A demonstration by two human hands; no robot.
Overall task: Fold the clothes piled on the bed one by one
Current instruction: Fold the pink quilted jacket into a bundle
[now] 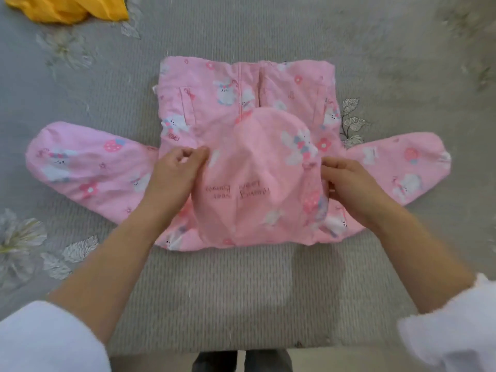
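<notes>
- The pink jacket [204, 103] lies flat on the bed with its front side up and the zipper line running away from the person. This is the piece now being folded.
- Its hood [257, 167] is turned down over the chest of the jacket, probably so that the folded packet has no loose part at the collar.
- The left hand [178, 167] is at the left edge of the hood. Its fingers are curled and, together with the thumb, they pinch the fabric there.
- The right hand [346, 181] is at the opposite edge of the hood, fingers also curled and closed on the cloth. I judge that the two hands pull outward to make the hood lie smooth and centred.
- The left jacket sleeve [88, 167] and the right jacket sleeve [402, 170] are spread out to both sides, not yet folded in. Bringing them over the hood looks like the next step.
- Under the jacket is a grey ribbed bedspread [241, 285] with a pale print of flowers and leaves around the jacket.
- Far beyond the jacket, towards the left corner, lies a crumpled yellow cloth [69, 8], well apart from it and probably another piece that waits.
- On the near side of the jacket the bed ends, and the person's white cuffs [45, 336] and dark trousers [241, 361] show there.
</notes>
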